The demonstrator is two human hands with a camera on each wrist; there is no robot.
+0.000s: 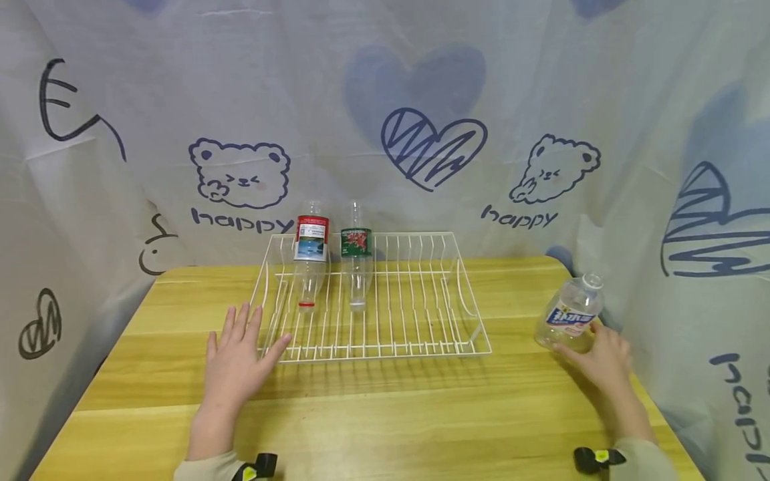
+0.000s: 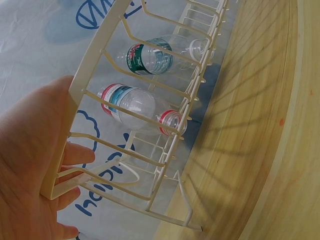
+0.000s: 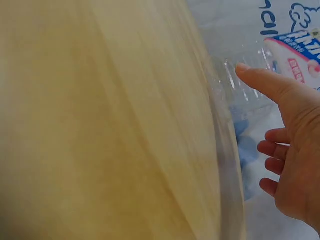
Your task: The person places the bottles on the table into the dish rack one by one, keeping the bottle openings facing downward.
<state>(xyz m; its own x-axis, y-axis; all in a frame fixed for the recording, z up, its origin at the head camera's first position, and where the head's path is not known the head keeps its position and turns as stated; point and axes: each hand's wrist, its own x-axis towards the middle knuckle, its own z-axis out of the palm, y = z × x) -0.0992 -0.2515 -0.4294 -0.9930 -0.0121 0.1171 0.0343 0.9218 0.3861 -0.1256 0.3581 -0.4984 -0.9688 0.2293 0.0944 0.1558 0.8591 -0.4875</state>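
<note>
A clear bottle (image 1: pixel 568 317) with a blue, white and pink label and an uncovered neck stands at the table's right, leaning rightward in the head view. Right beside it is my right hand (image 1: pixel 607 361), thumb apart from the fingers; in the right wrist view the thumb overlaps the bottle's lower part and the other fingers hang below it. My left hand (image 1: pixel 234 367) lies with spread fingers at the front-left corner of a white wire rack (image 1: pixel 415 347). On the rack lie a red-labelled bottle (image 1: pixel 311 244) and a green-labelled bottle (image 1: pixel 357 244), necks toward me.
The yellow wooden table (image 1: pixel 373 414) runs under the rack and both hands. Behind it and along both sides hangs a pale curtain (image 1: pixel 337 100) with bear and heart drawings. The table's right edge passes close to the right hand.
</note>
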